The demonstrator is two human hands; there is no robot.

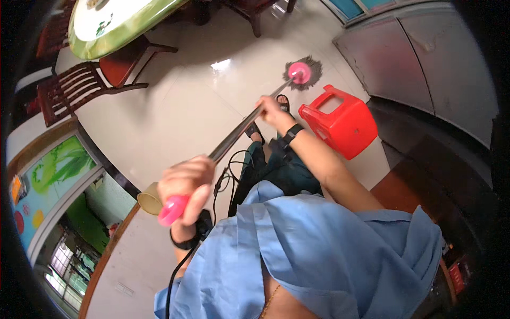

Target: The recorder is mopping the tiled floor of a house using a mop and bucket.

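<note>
A mop with a metal pole (239, 133) and a pink head (299, 71) with grey strands rests on the pale tiled floor (186, 106). My left hand (186, 183) grips the pink top end of the pole (172, 210), close to my chest. My right hand (273, 110) holds the pole further down, about halfway toward the mop head. Both wrists wear black bands. My sandalled feet (265, 119) show below the pole.
A red plastic stool (340, 122) stands just right of the mop head. A round green-rimmed table (122, 32) and dark wooden chairs (79, 85) are at the upper left. Grey cabinet doors (425, 58) fill the upper right. A black cable hangs down my front.
</note>
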